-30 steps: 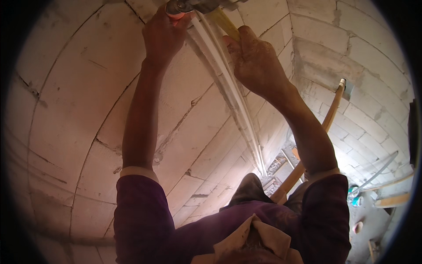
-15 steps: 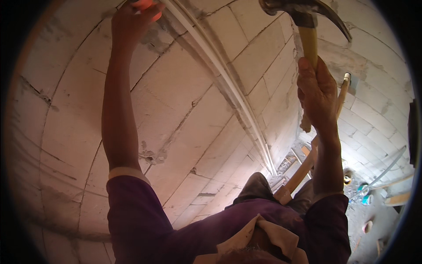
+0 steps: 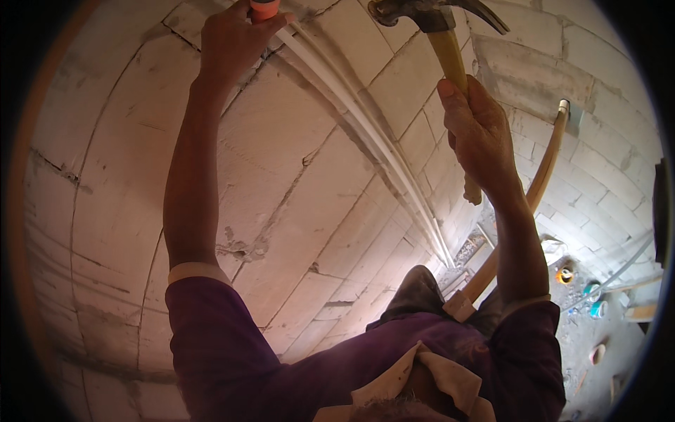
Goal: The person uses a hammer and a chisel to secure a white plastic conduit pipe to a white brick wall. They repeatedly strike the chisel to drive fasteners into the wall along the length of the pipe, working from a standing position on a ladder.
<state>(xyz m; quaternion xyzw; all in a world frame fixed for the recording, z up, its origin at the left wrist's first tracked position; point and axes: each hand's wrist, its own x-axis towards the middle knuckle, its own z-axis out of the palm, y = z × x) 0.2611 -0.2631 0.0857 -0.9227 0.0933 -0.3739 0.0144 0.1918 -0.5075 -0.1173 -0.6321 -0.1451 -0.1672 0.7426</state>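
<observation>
My right hand (image 3: 481, 133) is wrapped round the yellowish wooden handle of a claw hammer (image 3: 447, 55). The hammer is raised, its dark metal head near the top edge and the handle's butt poking out below my fist. At the upper left, my left hand (image 3: 235, 42) is closed on an orange, round-sided object (image 3: 264, 9), partly cut off by the top edge, so its kind does not show. Close beside that hand, pale conduit pipes (image 3: 351, 105) run down a groove in the block wall (image 3: 281, 162). The hammer head and the orange object are apart.
A long wooden pole (image 3: 545, 176) slants beside my right forearm. At lower right, a blue-and-white container (image 3: 598, 309), an orange-yellow round item (image 3: 564, 275) and a pale cylindrical piece (image 3: 598, 353) lie on the grey floor. Another block wall (image 3: 598, 169) rises at the right.
My right hand and the hammer have moved left and slightly up, towards my left hand. My left hand has shifted a little right, still holding the orange object.
</observation>
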